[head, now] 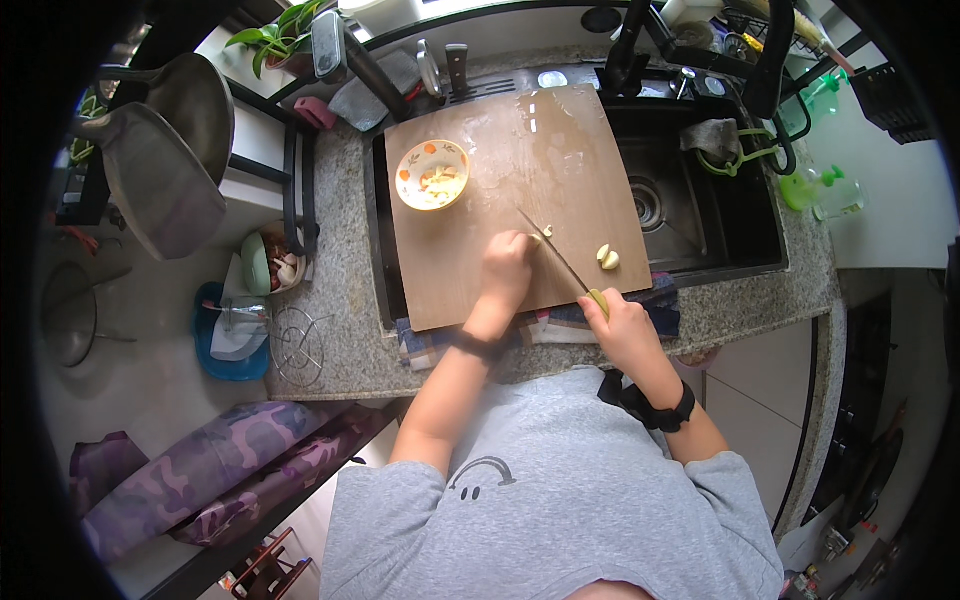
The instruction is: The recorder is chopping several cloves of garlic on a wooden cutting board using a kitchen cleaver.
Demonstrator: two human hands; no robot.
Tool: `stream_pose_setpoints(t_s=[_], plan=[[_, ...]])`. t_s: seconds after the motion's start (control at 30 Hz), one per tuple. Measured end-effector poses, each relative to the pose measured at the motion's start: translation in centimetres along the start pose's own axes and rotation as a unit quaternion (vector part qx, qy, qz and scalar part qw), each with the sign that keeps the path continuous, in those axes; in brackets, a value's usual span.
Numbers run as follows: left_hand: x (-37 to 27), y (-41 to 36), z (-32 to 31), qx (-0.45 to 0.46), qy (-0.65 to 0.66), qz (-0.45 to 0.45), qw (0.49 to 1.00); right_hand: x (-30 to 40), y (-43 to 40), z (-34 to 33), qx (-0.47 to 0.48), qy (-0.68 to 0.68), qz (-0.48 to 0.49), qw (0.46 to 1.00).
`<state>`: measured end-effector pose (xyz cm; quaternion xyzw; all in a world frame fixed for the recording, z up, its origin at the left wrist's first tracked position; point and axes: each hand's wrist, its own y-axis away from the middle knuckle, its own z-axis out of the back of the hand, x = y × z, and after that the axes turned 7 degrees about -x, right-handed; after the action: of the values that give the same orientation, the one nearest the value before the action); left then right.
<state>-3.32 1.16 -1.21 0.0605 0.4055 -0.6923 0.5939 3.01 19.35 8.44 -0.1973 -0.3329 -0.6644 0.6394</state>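
A wooden cutting board (517,165) lies across the sink. My right hand (628,334) grips the yellow-green handle of a kitchen knife (559,259), its blade slanting away to the left over the board. Close by the blade, my left hand (506,266) has curled fingers pressed on a garlic clove (535,238), mostly hidden by the fingertips. A small cut piece of garlic (548,230) sits just beyond the blade. Peeled garlic cloves (608,258) rest near the board's right side. At the upper left of the board stands a patterned bowl (405,196) containing pale chopped pieces.
The black sink basin (679,247) shows right of the board, under a black faucet (622,67). A plaid cloth (540,330) lies beneath the board's near edge. On the left are a wire rack (298,349), a blue tray (225,367) and a container of garlic bulbs (283,266).
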Motion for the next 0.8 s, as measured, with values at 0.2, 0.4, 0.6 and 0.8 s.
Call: stream_pose_setpoints(t_s=[0.2, 0.4, 0.6, 0.8], plan=[[-0.27, -0.23, 0.21, 0.008, -0.001, 0.001, 1.000, -0.09, 0.11, -0.11, 0.007, 0.010, 0.003, 1.000], [-0.43, -0.14, 0.29, 0.019, -0.009, -0.002, 1.000, -0.17, 0.18, -0.09, 0.004, 0.027, 0.013, 1.000], [-0.57, -0.21, 0.38, 0.009, -0.010, -0.011, 1.000, -0.37, 0.14, -0.10, 0.005, 0.030, 0.023, 0.999], [-0.70, -0.27, 0.48, 0.015, -0.010, -0.010, 1.000, -0.26, 0.09, 0.01, 0.010, 0.030, 0.028, 0.999]])
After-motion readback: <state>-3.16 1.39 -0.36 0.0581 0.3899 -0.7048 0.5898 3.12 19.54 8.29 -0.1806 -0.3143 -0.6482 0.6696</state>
